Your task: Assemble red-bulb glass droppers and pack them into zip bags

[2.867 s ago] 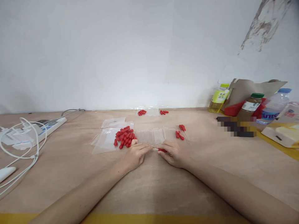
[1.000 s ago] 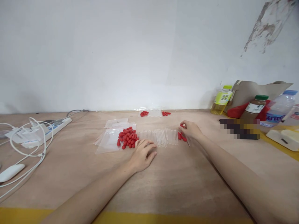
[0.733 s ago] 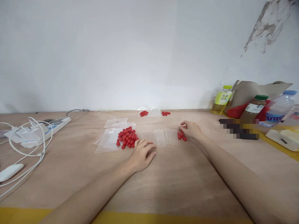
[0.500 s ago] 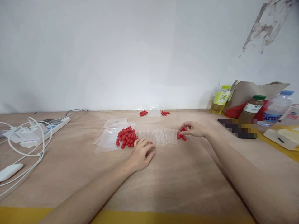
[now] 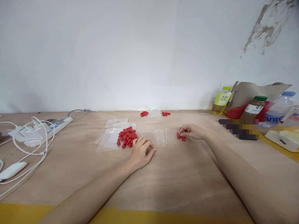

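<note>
My left hand (image 5: 142, 152) rests on the table, its fingers loosely bent and apart, at the near side of a row of thin clear dropper tubes (image 5: 160, 137). Left of its fingertips lies a heap of red rubber bulbs (image 5: 127, 137), partly on clear plastic bags (image 5: 108, 141). At the row's right end, my right hand (image 5: 191, 131) has thumb and fingertips closed over a small group of red rubber bulbs (image 5: 178, 135). It seems to pinch one of them, though the fingers partly hide it. More clear tubes show faintly under that hand.
Two small groups of red bulbs (image 5: 144, 114) lie by the wall on clear plastic. At left are a power strip (image 5: 59, 124) and white cables (image 5: 44, 152). On the right stand a yellow-capped bottle (image 5: 220, 101), a green-capped bottle (image 5: 253, 109) and a bag (image 5: 263, 89).
My right hand has lowered slightly, and its fingers now cover more of the red bulbs, which have shifted a little. The left hand stays almost in place. The view has shifted slightly.
</note>
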### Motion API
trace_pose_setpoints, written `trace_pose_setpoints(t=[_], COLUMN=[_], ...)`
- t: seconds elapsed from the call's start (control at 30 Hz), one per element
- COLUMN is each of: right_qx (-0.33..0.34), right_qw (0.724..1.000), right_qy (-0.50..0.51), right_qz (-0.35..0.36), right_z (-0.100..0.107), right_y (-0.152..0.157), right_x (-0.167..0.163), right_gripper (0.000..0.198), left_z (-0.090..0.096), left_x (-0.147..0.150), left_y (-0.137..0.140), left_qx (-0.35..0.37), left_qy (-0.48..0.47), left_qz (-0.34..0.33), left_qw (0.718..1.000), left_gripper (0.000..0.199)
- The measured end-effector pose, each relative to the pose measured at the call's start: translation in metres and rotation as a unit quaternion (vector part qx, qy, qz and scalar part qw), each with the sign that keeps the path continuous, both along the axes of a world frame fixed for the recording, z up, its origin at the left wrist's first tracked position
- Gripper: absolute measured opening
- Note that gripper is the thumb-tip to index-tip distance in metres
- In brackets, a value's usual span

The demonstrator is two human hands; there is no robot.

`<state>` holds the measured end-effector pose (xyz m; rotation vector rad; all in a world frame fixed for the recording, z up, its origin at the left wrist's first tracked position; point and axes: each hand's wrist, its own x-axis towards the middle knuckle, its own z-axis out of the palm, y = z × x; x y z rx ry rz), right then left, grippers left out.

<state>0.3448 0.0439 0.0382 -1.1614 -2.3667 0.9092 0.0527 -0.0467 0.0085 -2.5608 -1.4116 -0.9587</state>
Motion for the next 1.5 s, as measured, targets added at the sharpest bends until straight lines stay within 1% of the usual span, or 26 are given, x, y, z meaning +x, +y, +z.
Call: trace_pose_setpoints(t=[0.07,0.17,0.2,0.23,0.3,0.37,0.43,0.53,0.63,0.7,0.83,0.97,1.07,1.13,1.2,1.27,1.33,1.4,1.5], right_qx=[0.015,0.068,0.07,0.063,0.035,0.025,0.035,0.047,0.055,0.051,0.03,-0.03,-0.056,-0.053,-0.016,0.03,0.04,0.015,-0.031], right_qw=[1.0,0.994,0.993,0.994,0.998,0.998,0.997,0.995,0.993,0.993,0.996,0.999,0.998,0.998,0.997,0.992,0.986,0.98,0.965], right_qy=[-0.011,-0.032,-0.038,-0.041,-0.048,-0.056,-0.067,-0.086,-0.102,-0.104,-0.075,-0.004,0.024,0.038,0.046,0.065,0.105,0.156,0.22], right_qz=[-0.007,-0.078,-0.086,-0.08,-0.036,-0.003,0.012,0.021,0.004,-0.008,-0.021,-0.022,-0.021,-0.024,-0.059,-0.105,-0.124,-0.122,-0.136], right_z=[0.002,0.002,0.001,0.001,0.0,-0.001,-0.001,-0.001,-0.002,-0.004,-0.008,-0.01,-0.011,-0.009,-0.006,-0.002,0.001,0.002,0.0], right_y=[0.0,0.002,0.003,0.003,0.003,0.003,0.002,0.004,0.006,0.008,0.009,0.008,0.007,0.007,0.007,0.006,0.004,0.003,0.002], right_x=[0.002,0.006,0.007,0.007,0.006,0.004,0.003,0.002,0.003,0.004,0.002,-0.001,-0.002,-0.002,-0.001,-0.002,-0.005,-0.011,-0.023], right_gripper=[0.027,0.022,0.021,0.022,0.024,0.026,0.025,0.025,0.024,0.023,0.023,0.021,0.022,0.024,0.026,0.028,0.029,0.028,0.026], left_z=[0.002,0.006,0.008,0.01,0.013,0.016,0.019,0.024,0.026,0.026,0.023,0.02,0.02,0.02,0.02,0.02,0.018,0.016,0.012], left_x=[0.001,0.008,0.011,0.015,0.022,0.026,0.026,0.02,0.012,0.01,0.009,0.01,0.01,0.01,0.01,0.013,0.018,0.024,0.032], left_y=[0.006,0.021,0.027,0.034,0.048,0.061,0.072,0.081,0.084,0.084,0.086,0.087,0.087,0.086,0.086,0.086,0.085,0.085,0.087], left_qx=[0.002,-0.003,-0.011,-0.024,-0.067,-0.118,-0.149,-0.176,-0.19,-0.189,-0.179,-0.179,-0.189,-0.196,-0.198,-0.194,-0.185,-0.173,-0.158], left_qy=[0.0,0.005,0.01,0.019,0.042,0.064,0.08,0.103,0.135,0.155,0.178,0.175,0.169,0.16,0.142,0.12,0.1,0.079,0.046], left_qz=[0.032,0.081,0.095,0.11,0.135,0.151,0.148,0.114,0.071,0.055,0.044,0.043,0.045,0.047,0.054,0.068,0.096,0.138,0.193], left_qw=[0.999,0.997,0.995,0.994,0.988,0.979,0.974,0.972,0.97,0.968,0.967,0.967,0.966,0.966,0.968,0.971,0.973,0.972,0.967], left_gripper=[0.01,0.015,0.019,0.026,0.039,0.048,0.055,0.066,0.075,0.078,0.078,0.08,0.079,0.076,0.07,0.063,0.055,0.048,0.046])
